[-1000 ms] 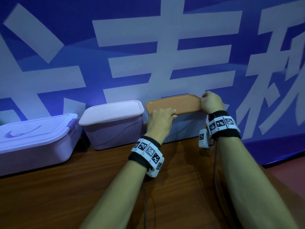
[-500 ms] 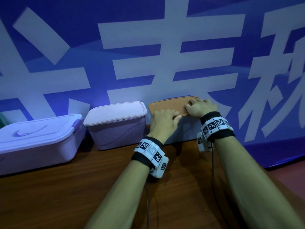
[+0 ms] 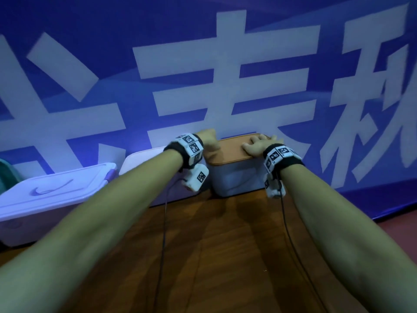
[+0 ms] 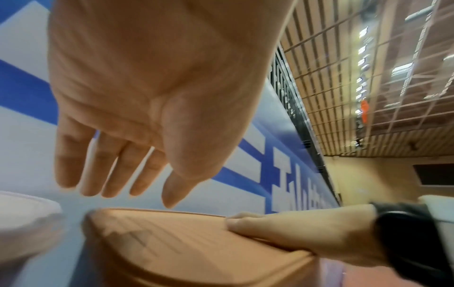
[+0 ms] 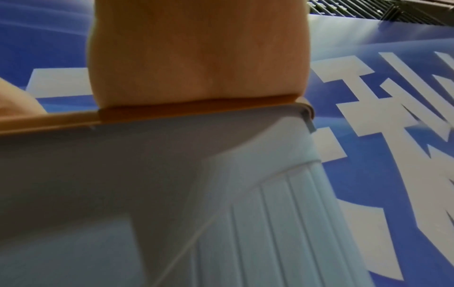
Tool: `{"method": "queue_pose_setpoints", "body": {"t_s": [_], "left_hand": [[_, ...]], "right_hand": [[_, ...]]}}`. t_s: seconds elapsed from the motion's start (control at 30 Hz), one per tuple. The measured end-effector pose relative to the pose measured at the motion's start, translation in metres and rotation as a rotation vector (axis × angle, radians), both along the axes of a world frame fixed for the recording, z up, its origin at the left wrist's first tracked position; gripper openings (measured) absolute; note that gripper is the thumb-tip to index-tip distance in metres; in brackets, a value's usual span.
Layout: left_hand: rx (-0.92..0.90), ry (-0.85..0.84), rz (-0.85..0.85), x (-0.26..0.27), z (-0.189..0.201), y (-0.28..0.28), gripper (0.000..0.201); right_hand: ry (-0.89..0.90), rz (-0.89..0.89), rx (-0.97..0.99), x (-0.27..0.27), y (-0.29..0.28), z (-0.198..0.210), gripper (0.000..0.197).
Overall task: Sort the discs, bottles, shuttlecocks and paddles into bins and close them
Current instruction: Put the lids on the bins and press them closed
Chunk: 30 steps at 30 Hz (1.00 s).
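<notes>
A pale bin (image 3: 237, 177) with an orange lid (image 3: 230, 152) stands against the banner at the back of the table. My right hand (image 3: 259, 144) lies flat on the lid's right part with its fingers straight, pressing down; in the left wrist view that right hand (image 4: 294, 231) rests on the ribbed orange lid (image 4: 172, 242). My left hand (image 3: 208, 137) hovers above the lid's left end, and in the left wrist view its fingers (image 4: 110, 169) are straight and spread, holding nothing. The right wrist view shows the bin's wall (image 5: 172, 184) under the lid's edge (image 5: 196, 108).
Two more closed bins stand to the left: a lilac one (image 3: 142, 159) partly behind my left forearm and a larger white one with a handle (image 3: 52, 193). The brown wooden table (image 3: 225, 256) runs toward me. A blue banner (image 3: 203, 64) backs everything.
My left hand has lifted off the orange lid's front left edge and risen above it. My right hand stays flat on the lid. The head view has tipped closer and lower.
</notes>
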<state>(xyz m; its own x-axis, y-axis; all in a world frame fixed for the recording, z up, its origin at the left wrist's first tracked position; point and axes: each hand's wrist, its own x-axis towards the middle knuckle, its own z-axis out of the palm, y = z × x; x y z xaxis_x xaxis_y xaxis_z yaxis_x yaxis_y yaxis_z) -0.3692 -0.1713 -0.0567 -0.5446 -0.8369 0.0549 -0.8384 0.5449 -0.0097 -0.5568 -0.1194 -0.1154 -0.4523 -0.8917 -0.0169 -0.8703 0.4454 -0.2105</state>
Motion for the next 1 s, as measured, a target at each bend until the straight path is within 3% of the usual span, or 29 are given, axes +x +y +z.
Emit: {"method": "queue_pose_setpoints", "body": {"t_s": [0.17, 0.4, 0.53, 0.73, 0.9, 1.0], "left_hand": [[0.072, -0.039, 0.112, 0.008, 0.000, -0.045, 0.028], [0.212, 0.046, 0.148, 0.008, -0.006, -0.081, 0.029], [0.238, 0.186, 0.275, 0.011, -0.018, -0.092, 0.046], [0.230, 0.253, 0.293, 0.011, -0.025, -0.096, 0.071], [0.207, 0.311, 0.241, 0.012, -0.029, -0.094, 0.041], [0.200, 0.313, 0.192, 0.014, -0.031, -0.092, 0.037]], "right_hand": [[-0.025, 0.011, 0.004, -0.002, 0.002, 0.002, 0.078], [-0.003, 0.048, -0.025, -0.009, 0.002, -0.002, 0.080], [-0.015, 0.042, -0.040, -0.011, -0.002, -0.005, 0.080], [-0.021, 0.036, -0.073, -0.017, -0.010, -0.006, 0.079], [0.040, 0.073, -0.023, -0.020, -0.017, -0.001, 0.079], [0.058, 0.100, -0.027, -0.022, -0.020, -0.003, 0.078]]}}
